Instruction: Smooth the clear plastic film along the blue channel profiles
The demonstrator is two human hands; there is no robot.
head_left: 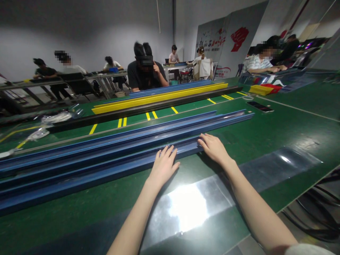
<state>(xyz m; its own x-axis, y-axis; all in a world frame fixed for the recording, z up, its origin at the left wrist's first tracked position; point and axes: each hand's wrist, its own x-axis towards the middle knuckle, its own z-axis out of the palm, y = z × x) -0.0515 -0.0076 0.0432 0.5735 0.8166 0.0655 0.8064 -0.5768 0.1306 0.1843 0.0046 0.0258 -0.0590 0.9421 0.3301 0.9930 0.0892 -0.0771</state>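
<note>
A long blue channel strip (111,164) lies nearest me on the green table, running from the left edge to my hands. My left hand (164,165) rests on it with fingers stretched and spread, the thumb apart on the near side. At the strip's right end, my right hand (214,148) has its fingers bent over the end and the thumb against it. Just beyond lie more blue channel strips (132,140), roughly parallel to the near one. A clear plastic sheet (278,164) lies flat on the table under my forearms.
Farther across the green table (297,131) are a black strip (148,108), a yellow strip (164,97) and another blue strip (175,88). A phone (260,106) lies at right, near yellow and red trays (261,89). A person (146,69) sits opposite; several others work behind.
</note>
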